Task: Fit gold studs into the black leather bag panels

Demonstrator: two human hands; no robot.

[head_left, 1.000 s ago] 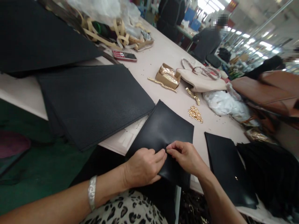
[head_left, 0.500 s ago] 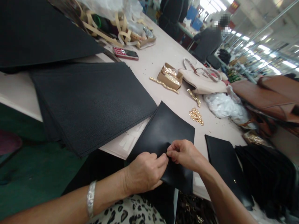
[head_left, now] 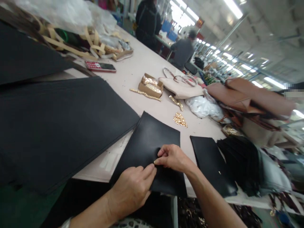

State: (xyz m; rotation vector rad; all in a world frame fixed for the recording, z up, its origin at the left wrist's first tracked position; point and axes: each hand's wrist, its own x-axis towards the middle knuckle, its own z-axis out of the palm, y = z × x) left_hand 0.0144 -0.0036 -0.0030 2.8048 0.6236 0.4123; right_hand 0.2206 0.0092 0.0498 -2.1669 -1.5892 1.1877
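A smooth black leather panel (head_left: 163, 126) lies over the table's near edge in front of me. My left hand (head_left: 134, 190) is closed at the panel's middle, its fingers together and pressed on the leather; its thumb is partly hidden. Touching the same spot, my right hand (head_left: 174, 158) pinches a tiny gold-coloured metal piece (head_left: 155, 162) between thumb and forefinger. The piece's exact shape is too small to make out. To the right lies another black leather panel (head_left: 209, 158) with a small gold fitting (head_left: 219, 172) on it.
Large black leather sheets (head_left: 59, 123) are stacked at left. Beyond my hands are loose gold pieces (head_left: 180, 119), gold strips and a small carton (head_left: 150, 87). A phone (head_left: 101, 66), a cream bag (head_left: 182, 87), brown leather bags (head_left: 247, 98) and black pieces (head_left: 244, 161) surround the work.
The view has swung right, so the table's contents sit further left. Both hands stay at the panel's middle, and a gold glint now shows at the right fingertips.
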